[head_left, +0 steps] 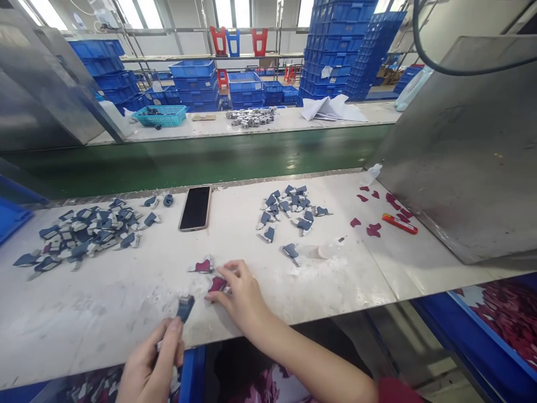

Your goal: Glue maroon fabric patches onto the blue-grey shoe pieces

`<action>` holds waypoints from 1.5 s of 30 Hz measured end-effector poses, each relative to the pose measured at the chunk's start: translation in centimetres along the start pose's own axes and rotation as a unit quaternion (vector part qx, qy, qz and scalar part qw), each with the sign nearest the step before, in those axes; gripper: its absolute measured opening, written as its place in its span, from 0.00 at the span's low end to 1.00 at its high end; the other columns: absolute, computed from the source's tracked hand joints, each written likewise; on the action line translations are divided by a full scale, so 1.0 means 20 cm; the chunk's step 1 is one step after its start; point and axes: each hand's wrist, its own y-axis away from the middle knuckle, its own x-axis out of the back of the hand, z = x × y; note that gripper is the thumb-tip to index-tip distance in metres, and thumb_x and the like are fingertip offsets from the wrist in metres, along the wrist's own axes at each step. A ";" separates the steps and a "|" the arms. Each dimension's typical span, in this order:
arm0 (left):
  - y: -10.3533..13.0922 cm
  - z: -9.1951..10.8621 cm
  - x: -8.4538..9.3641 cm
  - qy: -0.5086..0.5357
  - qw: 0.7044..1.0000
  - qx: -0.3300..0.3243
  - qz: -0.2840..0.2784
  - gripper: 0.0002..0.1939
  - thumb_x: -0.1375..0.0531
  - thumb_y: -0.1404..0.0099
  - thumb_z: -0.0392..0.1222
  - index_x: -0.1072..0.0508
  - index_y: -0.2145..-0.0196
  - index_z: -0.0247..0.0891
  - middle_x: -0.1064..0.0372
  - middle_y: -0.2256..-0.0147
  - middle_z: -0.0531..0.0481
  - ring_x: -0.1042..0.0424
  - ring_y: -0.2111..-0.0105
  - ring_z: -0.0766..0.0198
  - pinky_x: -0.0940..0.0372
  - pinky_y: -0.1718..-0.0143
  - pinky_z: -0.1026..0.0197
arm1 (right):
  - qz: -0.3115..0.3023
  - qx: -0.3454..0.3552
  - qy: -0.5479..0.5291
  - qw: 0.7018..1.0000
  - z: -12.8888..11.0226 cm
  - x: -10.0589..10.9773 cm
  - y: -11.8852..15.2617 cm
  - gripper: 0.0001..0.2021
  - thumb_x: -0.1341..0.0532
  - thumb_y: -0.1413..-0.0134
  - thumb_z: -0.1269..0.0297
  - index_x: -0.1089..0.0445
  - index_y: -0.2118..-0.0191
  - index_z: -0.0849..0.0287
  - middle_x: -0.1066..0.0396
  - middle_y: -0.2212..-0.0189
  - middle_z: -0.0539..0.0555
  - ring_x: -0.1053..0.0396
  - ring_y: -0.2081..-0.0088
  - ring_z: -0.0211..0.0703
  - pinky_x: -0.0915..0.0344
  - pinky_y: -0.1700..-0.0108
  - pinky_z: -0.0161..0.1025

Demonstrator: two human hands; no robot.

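Note:
My left hand (153, 358) is closed, pinching a small blue-grey and white plastic part (185, 309) between thumb and fingers near the table's front edge. To its right, my right hand (243, 294) has thumb and forefinger on either side of a maroon-topped plastic part (217, 284), gripping it at the tabletop. Just behind lies a second maroon-topped part (203, 266). A heap of blue-grey parts (90, 229) spreads over the left of the white table (247, 224). A smaller group of them (289, 204) lies beyond my right hand, with one single part (291, 252) nearer.
A phone (195, 208) lies mid-table. Toward the right are loose maroon pieces (373, 229), a red-orange cutter-like tool (399, 224) and a metal panel (465, 151). Blue bins (495, 330) with parts sit below the table. A green conveyor belt (218, 159) runs behind.

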 end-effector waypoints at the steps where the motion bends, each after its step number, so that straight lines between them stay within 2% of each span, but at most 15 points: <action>1: -0.02 0.03 -0.04 0.003 1.000 -0.021 -0.017 0.28 0.50 0.35 0.66 0.42 0.81 0.41 0.48 0.81 0.56 0.46 0.82 0.67 0.46 0.79 0.64 | 0.028 0.034 0.032 0.999 0.01 0.04 0.01 0.21 0.28 0.51 0.64 0.25 0.50 0.59 0.30 0.53 0.61 0.28 0.66 0.43 0.28 0.61 0.43; 5: -0.12 0.13 -0.24 -0.014 0.985 -0.136 -0.108 0.26 0.53 0.32 0.62 0.42 0.80 0.42 0.45 0.81 0.55 0.41 0.79 0.64 0.43 0.76 0.63 | 0.179 0.137 0.078 0.971 0.11 0.32 0.12 0.11 0.38 0.40 0.71 0.25 0.52 0.57 0.32 0.58 0.57 0.31 0.67 0.39 0.30 0.65 0.38; 8: -0.19 0.22 -0.41 -0.087 0.963 -0.190 -0.170 0.27 0.58 0.30 0.59 0.44 0.80 0.42 0.43 0.82 0.54 0.38 0.79 0.63 0.44 0.74 0.61 | 0.340 0.136 0.199 0.909 0.22 0.58 0.21 0.08 0.35 0.44 0.71 0.22 0.58 0.55 0.38 0.60 0.57 0.33 0.56 0.50 0.32 0.62 0.44; 10: -0.23 0.30 -0.51 -0.175 0.943 -0.216 -0.182 0.27 0.60 0.28 0.56 0.44 0.81 0.42 0.39 0.82 0.53 0.36 0.78 0.62 0.45 0.73 0.60 | 0.354 0.060 0.253 0.898 0.29 0.70 0.25 0.07 0.33 0.45 0.65 0.20 0.60 0.52 0.42 0.52 0.60 0.39 0.46 0.60 0.33 0.54 0.54; 13: -0.26 0.39 -0.61 -0.267 0.919 -0.234 -0.172 0.26 0.60 0.27 0.52 0.40 0.80 0.42 0.34 0.79 0.49 0.31 0.75 0.57 0.46 0.71 0.58 | 0.272 -0.006 0.264 0.925 0.38 0.80 0.24 0.10 0.34 0.44 0.59 0.21 0.56 0.47 0.47 0.43 0.61 0.50 0.38 0.68 0.36 0.47 0.64; 15: -0.27 0.41 -0.63 -0.292 0.920 -0.221 -0.143 0.25 0.57 0.28 0.54 0.34 0.75 0.41 0.30 0.75 0.45 0.29 0.72 0.52 0.46 0.71 0.57 | 0.222 -0.010 0.262 0.939 0.42 0.81 0.22 0.15 0.35 0.43 0.59 0.23 0.50 0.46 0.43 0.46 0.61 0.50 0.38 0.66 0.36 0.45 0.65; 17: -0.28 0.40 -0.64 -0.311 0.919 -0.218 -0.109 0.23 0.52 0.31 0.59 0.29 0.64 0.38 0.27 0.68 0.41 0.28 0.69 0.48 0.44 0.70 0.56 | 0.199 -0.001 0.250 0.947 0.43 0.80 0.20 0.19 0.36 0.43 0.61 0.27 0.45 0.48 0.37 0.54 0.60 0.42 0.43 0.61 0.33 0.47 0.62; 19: -0.28 0.36 -0.64 -0.313 0.912 -0.251 -0.083 0.27 0.44 0.37 0.64 0.30 0.55 0.36 0.27 0.63 0.41 0.28 0.63 0.47 0.40 0.65 0.54 | 0.204 0.022 0.221 0.954 0.44 0.79 0.19 0.22 0.37 0.43 0.64 0.31 0.43 0.49 0.34 0.60 0.57 0.35 0.52 0.55 0.30 0.51 0.56; 21: -0.28 0.32 -0.66 -0.315 0.897 -0.308 -0.048 0.33 0.37 0.44 0.65 0.29 0.50 0.37 0.29 0.59 0.39 0.30 0.56 0.45 0.38 0.57 0.51 | 0.256 0.068 0.187 0.946 0.44 0.77 0.20 0.23 0.35 0.44 0.66 0.34 0.42 0.50 0.30 0.61 0.55 0.30 0.58 0.50 0.28 0.52 0.54; 23: -0.27 0.29 -0.69 -0.327 0.875 -0.357 0.009 0.33 0.34 0.45 0.62 0.29 0.48 0.39 0.33 0.51 0.34 0.36 0.47 0.39 0.42 0.50 0.42 | 0.337 0.112 0.159 0.921 0.44 0.76 0.22 0.22 0.34 0.45 0.66 0.33 0.45 0.52 0.27 0.60 0.55 0.27 0.60 0.49 0.27 0.52 0.52; 26: -0.25 0.28 -0.74 -0.325 0.851 -0.406 0.071 0.22 0.35 0.39 0.52 0.26 0.50 0.41 0.40 0.42 0.31 0.45 0.40 0.36 0.51 0.46 0.33 | 0.422 0.136 0.116 0.889 0.43 0.77 0.24 0.21 0.32 0.48 0.65 0.30 0.47 0.54 0.24 0.59 0.57 0.24 0.61 0.49 0.25 0.58 0.47; 28: -0.24 0.28 -0.77 -0.304 0.848 -0.430 0.066 0.10 0.37 0.36 0.44 0.24 0.57 0.41 0.37 0.42 0.34 0.46 0.38 0.37 0.53 0.45 0.34 | 0.412 0.138 0.080 0.897 0.41 0.78 0.24 0.20 0.32 0.49 0.64 0.28 0.49 0.57 0.24 0.63 0.57 0.24 0.65 0.48 0.26 0.65 0.44; 30: -0.23 0.27 -0.79 -0.280 0.848 -0.446 0.061 0.05 0.39 0.34 0.38 0.23 0.60 0.43 0.32 0.45 0.39 0.44 0.39 0.39 0.54 0.45 0.36 | 0.373 0.127 0.051 0.918 0.39 0.79 0.23 0.17 0.33 0.49 0.62 0.26 0.53 0.58 0.25 0.68 0.55 0.26 0.71 0.46 0.28 0.71 0.41; 35: -0.22 0.21 -0.79 -0.252 0.844 -0.468 0.067 0.09 0.42 0.32 0.35 0.25 0.56 0.42 0.22 0.61 0.47 0.32 0.52 0.48 0.56 0.45 0.41 | 0.315 0.082 0.024 0.945 0.34 0.76 0.21 0.10 0.32 0.51 0.64 0.24 0.62 0.61 0.25 0.73 0.54 0.27 0.76 0.42 0.30 0.76 0.37; 45: -0.23 0.18 -0.78 -0.233 0.845 -0.477 0.063 0.07 0.42 0.32 0.37 0.24 0.57 0.40 0.21 0.63 0.47 0.34 0.54 0.49 0.55 0.46 0.44 | 0.278 0.051 0.038 0.958 0.32 0.74 0.18 0.07 0.33 0.49 0.63 0.24 0.65 0.60 0.22 0.73 0.54 0.25 0.76 0.42 0.28 0.75 0.36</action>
